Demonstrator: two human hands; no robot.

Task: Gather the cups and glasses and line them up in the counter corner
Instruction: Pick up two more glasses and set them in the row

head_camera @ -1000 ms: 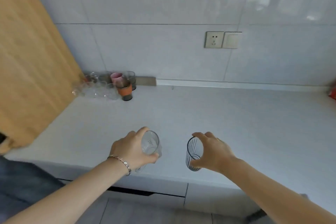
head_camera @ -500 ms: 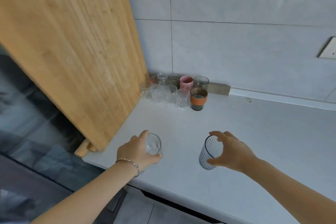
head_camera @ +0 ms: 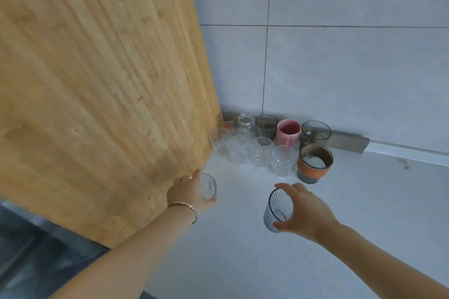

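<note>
My left hand (head_camera: 188,192) grips a clear glass (head_camera: 208,186) just above the white counter (head_camera: 243,238), close to the wooden panel. A dark ribbed glass (head_camera: 277,210) is held in my right hand (head_camera: 303,211) to the right of it. In the corner stand two rows of vessels. The back row has several glasses, a pink mug (head_camera: 288,131) and a grey tumbler (head_camera: 315,131). The front row has several clear cut glasses (head_camera: 260,154) and a cup with an orange sleeve (head_camera: 314,162) at its right end.
A tall wooden panel (head_camera: 102,85) rises along the left side of the counter. Grey wall tiles (head_camera: 352,68) back the corner, with a metal strip (head_camera: 349,144) at their base. Below the counter's front edge lies a dark floor (head_camera: 36,262).
Both hands have carried their glasses forward and left toward the corner group. The view has turned left, so the wall socket has gone out of sight.
</note>
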